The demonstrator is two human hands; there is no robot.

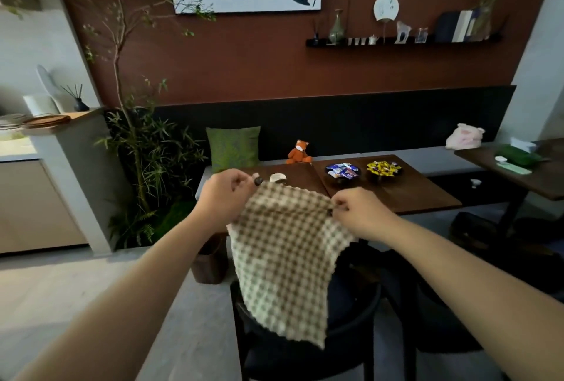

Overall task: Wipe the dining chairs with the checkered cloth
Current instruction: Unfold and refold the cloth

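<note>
two dark bowls (342, 174) (384, 169) of wrapped sweets sit on the bench (406, 194); left hand (224, 194) and right hand (363, 213) each pinch the checkered cloth (283, 261).

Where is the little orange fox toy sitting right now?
In the head view, the fox toy sits on the bench behind the wooden table, just right of the green cushion and left of the bowl of blue-wrapped sweets.
</note>
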